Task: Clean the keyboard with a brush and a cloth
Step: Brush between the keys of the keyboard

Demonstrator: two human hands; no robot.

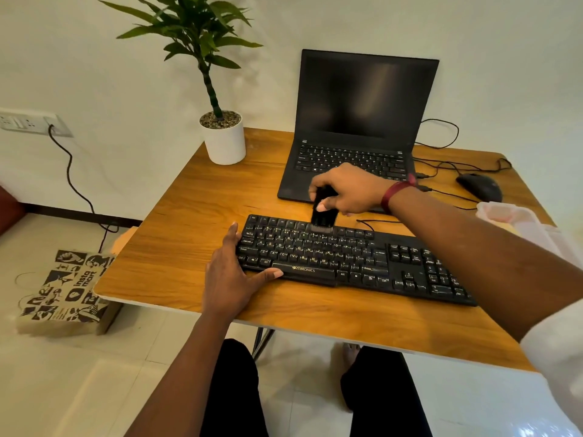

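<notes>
A black keyboard (353, 260) lies across the wooden table (176, 228). My right hand (350, 189) grips a black brush (323, 216) from above, its bristles down on the top key rows left of centre. My left hand (233, 272) lies flat at the keyboard's left end, fingers straight along the edge and thumb stretched against the front by the space bar. A pale cloth (517, 219) lies on the table's right side, partly behind my right forearm.
An open black laptop (356, 127) stands behind the keyboard. A white potted plant (224, 138) is at the back left, a black mouse (481, 186) with cables at the back right. A printed paper bag (67, 291) sits on the floor to the left.
</notes>
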